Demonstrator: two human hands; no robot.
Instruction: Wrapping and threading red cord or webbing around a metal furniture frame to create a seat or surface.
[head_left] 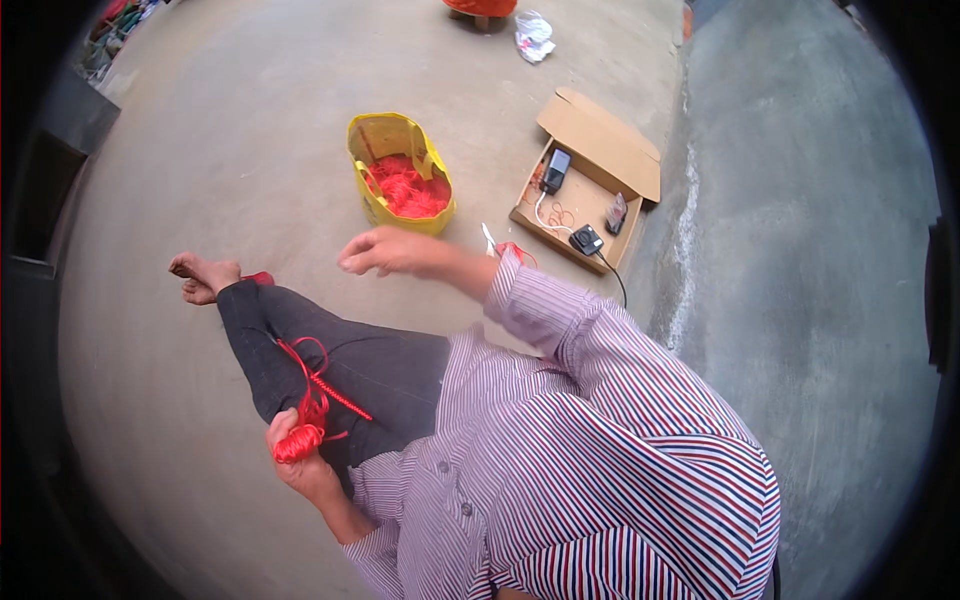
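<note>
My left hand [308, 472] is closed around a wound bundle of shiny red cord [299, 444], held beside my bent leg. From the bundle, loose loops and a braided length of red cord [342, 397] lie across my dark trousers. My right hand [385, 250] is raised over the floor in front of me, slightly blurred, its fingers loosely bent and apart. Nothing shows between them. Just beyond that hand stands a yellow bag [388, 130] with a heap of red strands [410, 188] inside.
An open cardboard box [610, 140] holds a dark device [556, 172], a black block [586, 240] with cables, and a small packet [616, 213]. By my right forearm lies a slim white object [488, 238]. A white plastic bag [534, 37] lies farther off; a grey wall [810, 220] rises at right.
</note>
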